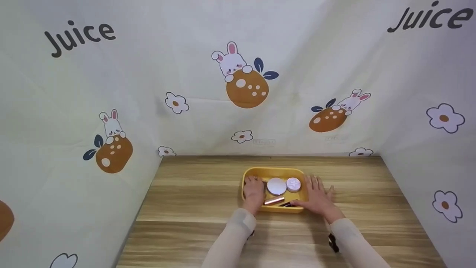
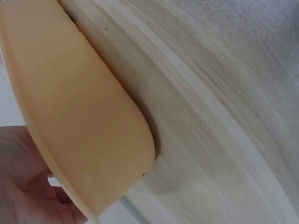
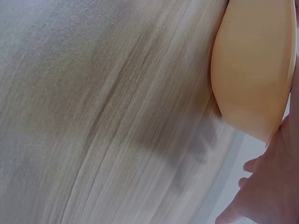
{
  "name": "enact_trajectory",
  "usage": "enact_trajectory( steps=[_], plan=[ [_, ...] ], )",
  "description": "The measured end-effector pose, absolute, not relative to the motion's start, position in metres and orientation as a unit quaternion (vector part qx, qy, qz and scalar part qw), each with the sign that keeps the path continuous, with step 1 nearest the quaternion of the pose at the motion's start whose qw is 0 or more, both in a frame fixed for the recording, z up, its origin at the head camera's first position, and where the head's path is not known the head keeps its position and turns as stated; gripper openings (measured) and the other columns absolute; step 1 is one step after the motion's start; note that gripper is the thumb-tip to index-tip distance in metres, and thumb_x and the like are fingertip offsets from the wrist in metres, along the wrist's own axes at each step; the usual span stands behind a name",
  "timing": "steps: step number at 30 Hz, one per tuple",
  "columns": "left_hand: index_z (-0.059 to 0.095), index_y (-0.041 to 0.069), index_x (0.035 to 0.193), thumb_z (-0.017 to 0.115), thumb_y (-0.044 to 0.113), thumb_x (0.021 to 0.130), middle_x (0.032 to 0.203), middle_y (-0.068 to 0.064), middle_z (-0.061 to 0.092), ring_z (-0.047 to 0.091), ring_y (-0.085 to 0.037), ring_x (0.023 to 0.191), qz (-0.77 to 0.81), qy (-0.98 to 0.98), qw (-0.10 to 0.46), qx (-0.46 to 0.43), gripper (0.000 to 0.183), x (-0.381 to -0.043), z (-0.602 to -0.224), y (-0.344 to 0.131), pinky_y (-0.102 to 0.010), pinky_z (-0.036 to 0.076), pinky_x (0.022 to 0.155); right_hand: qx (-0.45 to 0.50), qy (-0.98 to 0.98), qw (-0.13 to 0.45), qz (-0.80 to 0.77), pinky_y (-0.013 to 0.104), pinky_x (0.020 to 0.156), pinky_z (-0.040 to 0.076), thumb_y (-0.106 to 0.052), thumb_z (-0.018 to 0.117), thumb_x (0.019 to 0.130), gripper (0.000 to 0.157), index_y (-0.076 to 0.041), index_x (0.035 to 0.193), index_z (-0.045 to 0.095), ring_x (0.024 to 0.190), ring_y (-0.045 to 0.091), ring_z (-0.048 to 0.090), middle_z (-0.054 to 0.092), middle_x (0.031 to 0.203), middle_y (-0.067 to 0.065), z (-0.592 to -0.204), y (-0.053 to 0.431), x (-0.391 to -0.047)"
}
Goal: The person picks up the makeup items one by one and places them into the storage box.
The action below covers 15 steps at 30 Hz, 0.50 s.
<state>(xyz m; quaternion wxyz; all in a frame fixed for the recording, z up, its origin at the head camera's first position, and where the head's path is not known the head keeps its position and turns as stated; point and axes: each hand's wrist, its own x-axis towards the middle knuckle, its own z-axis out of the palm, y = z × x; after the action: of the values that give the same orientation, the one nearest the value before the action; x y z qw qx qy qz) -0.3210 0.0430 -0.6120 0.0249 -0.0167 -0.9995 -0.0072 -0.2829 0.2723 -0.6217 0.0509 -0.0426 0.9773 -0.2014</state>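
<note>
A yellow rectangular tray (image 1: pixel 273 171) stands on the wooden table. In it lie a round white disc-shaped case (image 1: pixel 277 186), a smaller round lilac case (image 1: pixel 293 184), a shiny pinkish tube (image 1: pixel 274 201) and a slim black stick (image 1: pixel 285 204). My left hand (image 1: pixel 254 191) reaches over the tray's front left and down into its left end. Something dark shows beside its fingers, but what they touch is hidden. At the tray's right end is my right hand (image 1: pixel 318 195), fingers spread outside the wall, thumb over the rim near the black stick. Both wrist views show the tray's outer wall (image 2: pixel 93 116).
The wood-grain table (image 1: pixel 193 193) stretches around the tray on all sides. Behind it and at both sides hangs a pale cloth (image 1: pixel 200 126) printed with rabbits, oranges and flowers. Dark straps (image 1: pixel 333 242) hang below the sleeves.
</note>
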Motion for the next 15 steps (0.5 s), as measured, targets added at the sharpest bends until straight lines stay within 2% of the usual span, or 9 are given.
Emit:
enact_trajectory(
  steps=[7,8,11,14,15],
  plan=[
    [0.059,0.007,0.124,0.087,0.037,0.073,0.12,-0.017,0.053,0.053,-0.029,0.109,-0.06,-0.998,-0.017,0.008,0.066,-0.325,-0.619,0.043,-0.034,0.06,0.069,-0.043,0.979,0.058,-0.193,0.081,0.109,-0.003,-0.077,0.065,0.075,0.122,-0.008,0.16,0.011,0.152,0.05,0.007,0.011,0.165,0.026,-0.622,0.271,-0.285],
    [0.058,0.009,0.124,0.087,0.04,0.071,0.119,-0.016,0.052,0.053,-0.028,0.107,-0.052,-0.999,0.0,0.011,0.068,-0.33,-0.632,0.044,-0.034,0.059,0.066,-0.044,0.979,0.058,-0.19,0.081,0.109,-0.003,-0.077,0.064,0.075,0.121,-0.008,0.16,0.011,0.152,0.049,0.008,0.011,0.165,0.025,-0.622,0.271,-0.286],
    [0.056,0.011,0.126,0.087,0.044,0.071,0.12,-0.016,0.052,0.054,-0.028,0.107,-0.045,-0.999,-0.006,0.018,0.071,-0.33,-0.634,0.043,-0.033,0.058,0.066,-0.049,0.979,0.058,-0.191,0.081,0.109,-0.002,-0.077,0.065,0.075,0.121,-0.008,0.16,0.011,0.151,0.05,0.008,0.011,0.165,0.026,-0.622,0.269,-0.286],
    [0.057,0.01,0.128,0.084,0.049,0.072,0.12,-0.016,0.053,0.054,-0.028,0.108,-0.045,-0.999,-0.017,0.013,0.073,-0.325,-0.628,0.041,-0.034,0.058,0.069,-0.053,0.978,0.053,-0.193,0.082,0.109,-0.001,-0.076,0.066,0.075,0.121,-0.009,0.16,0.012,0.151,0.05,0.01,0.013,0.165,0.026,-0.623,0.269,-0.286],
    [0.058,0.007,0.128,0.082,0.048,0.076,0.12,-0.017,0.054,0.055,-0.029,0.11,-0.053,-0.998,-0.038,0.009,0.071,-0.319,-0.614,0.04,-0.034,0.059,0.073,-0.056,0.978,0.051,-0.196,0.082,0.108,-0.001,-0.075,0.067,0.075,0.121,-0.008,0.16,0.013,0.151,0.051,0.01,0.014,0.164,0.026,-0.622,0.27,-0.286]
  ],
)
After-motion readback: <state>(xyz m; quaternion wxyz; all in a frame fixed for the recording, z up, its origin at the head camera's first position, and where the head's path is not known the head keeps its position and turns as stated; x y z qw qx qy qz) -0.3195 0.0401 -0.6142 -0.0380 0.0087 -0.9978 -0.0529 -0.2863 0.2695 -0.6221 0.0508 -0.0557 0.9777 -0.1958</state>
